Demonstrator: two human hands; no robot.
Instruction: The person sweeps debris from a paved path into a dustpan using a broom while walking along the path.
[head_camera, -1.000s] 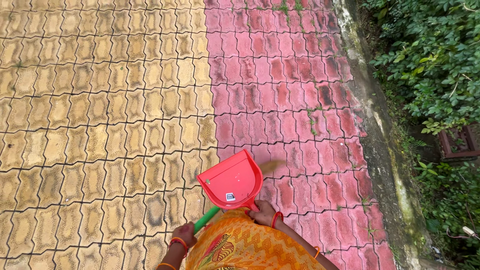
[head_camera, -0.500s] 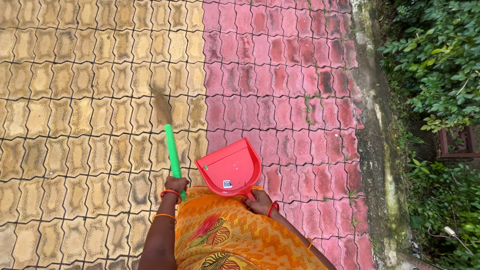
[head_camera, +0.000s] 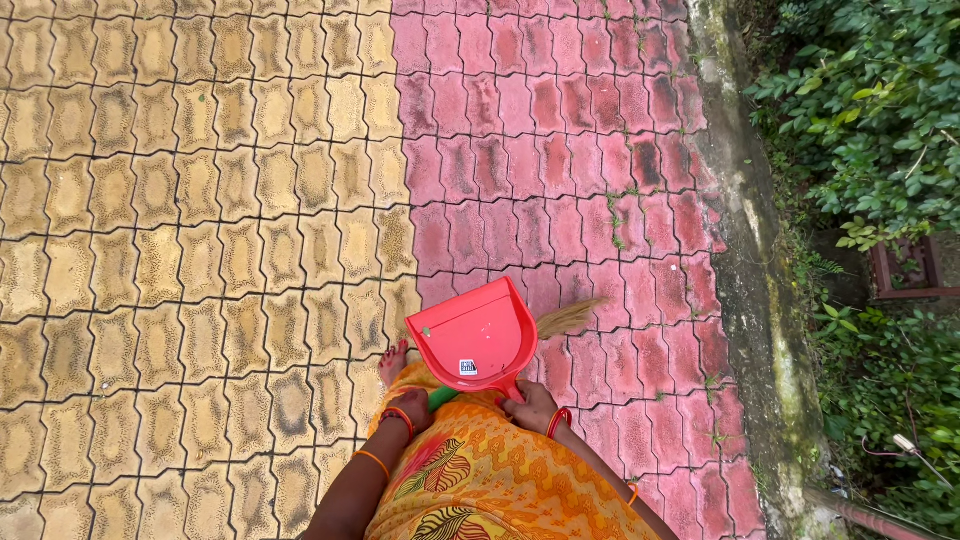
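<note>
**Red dustpan and broom over paving**

Small white square sticker sitting on the red dustpan (head_camera: 470, 338) near its handle end, just ahead of the right-hand fingers. Right hand (head_camera: 530, 405) is gripping the dustpan handle, fingers curled closed around it, pan tilting up over the red pavers (head_camera: 560, 150). Left hand (head_camera: 408, 412) is closing on the green broom handle (head_camera: 442, 398), mostly hidden behind the pan; bristles (head_camera: 568, 318) are sticking out past the pan's right edge. Yellow pavers (head_camera: 180, 200) lying left of both hands.

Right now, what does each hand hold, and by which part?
Right hand: red dustpan, by its handle. Left hand: broom, by its green handle.
</note>
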